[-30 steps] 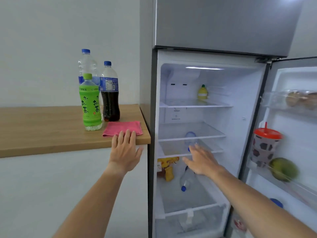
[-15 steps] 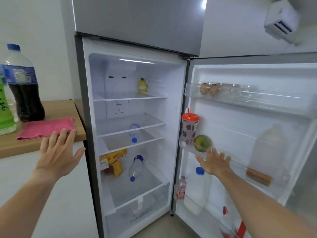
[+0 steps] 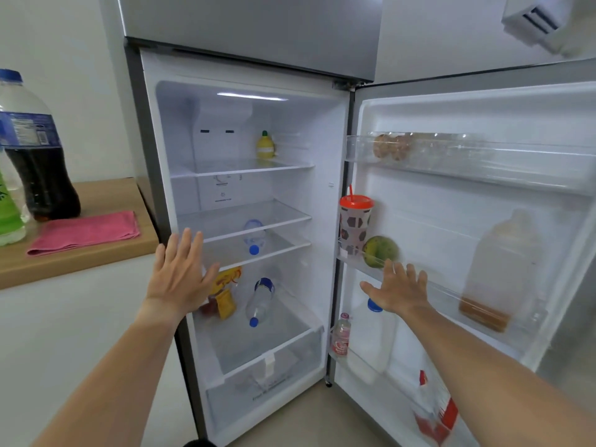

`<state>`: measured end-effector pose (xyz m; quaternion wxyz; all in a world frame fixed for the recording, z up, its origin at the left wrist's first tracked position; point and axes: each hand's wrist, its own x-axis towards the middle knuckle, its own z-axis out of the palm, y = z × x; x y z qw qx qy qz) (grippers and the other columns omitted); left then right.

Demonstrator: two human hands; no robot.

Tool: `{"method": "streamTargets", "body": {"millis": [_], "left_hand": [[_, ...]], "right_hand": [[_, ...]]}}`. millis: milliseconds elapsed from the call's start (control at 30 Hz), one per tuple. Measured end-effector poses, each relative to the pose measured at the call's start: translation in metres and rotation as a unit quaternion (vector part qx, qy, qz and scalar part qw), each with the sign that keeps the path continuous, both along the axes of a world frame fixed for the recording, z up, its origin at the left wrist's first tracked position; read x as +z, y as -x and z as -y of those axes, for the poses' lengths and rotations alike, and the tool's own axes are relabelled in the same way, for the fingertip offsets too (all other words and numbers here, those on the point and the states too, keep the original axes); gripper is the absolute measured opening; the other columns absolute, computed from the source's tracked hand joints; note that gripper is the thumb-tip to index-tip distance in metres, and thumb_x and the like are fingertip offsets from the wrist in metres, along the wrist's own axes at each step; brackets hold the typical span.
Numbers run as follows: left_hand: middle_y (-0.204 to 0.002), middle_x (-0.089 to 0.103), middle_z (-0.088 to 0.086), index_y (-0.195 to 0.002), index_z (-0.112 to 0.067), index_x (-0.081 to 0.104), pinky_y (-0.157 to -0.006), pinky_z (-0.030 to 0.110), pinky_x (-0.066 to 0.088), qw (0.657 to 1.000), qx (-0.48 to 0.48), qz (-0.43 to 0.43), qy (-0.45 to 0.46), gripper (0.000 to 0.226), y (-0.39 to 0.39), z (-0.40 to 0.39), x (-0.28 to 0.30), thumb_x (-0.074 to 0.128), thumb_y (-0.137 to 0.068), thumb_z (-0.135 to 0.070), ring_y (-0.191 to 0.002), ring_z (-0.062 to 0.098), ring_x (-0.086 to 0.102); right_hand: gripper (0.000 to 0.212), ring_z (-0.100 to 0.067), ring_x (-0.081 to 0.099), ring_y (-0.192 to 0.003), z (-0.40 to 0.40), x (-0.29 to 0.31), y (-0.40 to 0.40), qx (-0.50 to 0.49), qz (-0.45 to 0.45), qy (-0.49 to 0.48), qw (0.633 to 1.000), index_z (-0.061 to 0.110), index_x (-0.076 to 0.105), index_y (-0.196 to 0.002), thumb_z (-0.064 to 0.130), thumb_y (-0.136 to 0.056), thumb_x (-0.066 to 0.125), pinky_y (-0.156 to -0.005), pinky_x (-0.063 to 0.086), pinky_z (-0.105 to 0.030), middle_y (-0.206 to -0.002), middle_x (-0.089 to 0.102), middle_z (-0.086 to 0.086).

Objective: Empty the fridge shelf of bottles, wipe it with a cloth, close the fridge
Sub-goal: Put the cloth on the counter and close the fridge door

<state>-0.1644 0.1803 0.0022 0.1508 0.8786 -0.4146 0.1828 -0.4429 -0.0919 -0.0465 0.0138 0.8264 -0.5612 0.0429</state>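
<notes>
head | left hand (image 3: pixel 180 275), right hand (image 3: pixel 400 287) spread flat (empty) | glass shelf (image 3: pixel 245 217) bare

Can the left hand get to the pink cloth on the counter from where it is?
Probably yes: the left hand is open and empty, and the pink cloth lies uncovered near the counter edge.

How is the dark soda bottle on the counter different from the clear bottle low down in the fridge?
The soda bottle stands upright on the counter; the clear bottle lies tipped over in the fridge. The soda bottle holds dark drink; the clear bottle looks see-through. The soda bottle looks bigger, though it is nearer. Both have blue caps.
</notes>
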Motion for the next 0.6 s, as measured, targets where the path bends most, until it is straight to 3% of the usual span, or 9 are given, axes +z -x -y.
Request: {"method": "streamTargets", "body": {"millis": [267, 600], "left_hand": [[-0.167, 0.007, 0.011, -0.158, -0.012, 0.011, -0.126, 0.048, 0.006, 1.0, -0.027, 0.004, 0.0, 0.074, 0.017, 0.018, 0.007, 0.036, -0.099, -0.048, -0.155, 0.031, 0.005], [-0.168, 0.005, 0.008, -0.159, -0.015, 0.008, -0.126, 0.047, 0.003, 1.0, -0.028, -0.006, 0.001, 0.073, 0.027, 0.007, 0.014, 0.034, -0.099, -0.049, -0.155, 0.028, 0.001]], "right_hand": [[0.093, -0.033, 0.01, -0.154, -0.017, 0.0, -0.01, 0.02, 0.01, 0.003, 1.0, 0.013, 0.007, -0.161, 0.071, -0.093, 0.032, -0.122, 0.011, -0.052, -0.168, 0.013, -0.009], [0.087, -0.035, -0.002, -0.155, -0.047, -0.002, -0.034, 0.076, 0.019, -0.005, 0.997, 0.024, 0.01, -0.162, 0.069, -0.092, 0.036, -0.123, 0.002, -0.048, -0.169, -0.002, -0.015]]}}
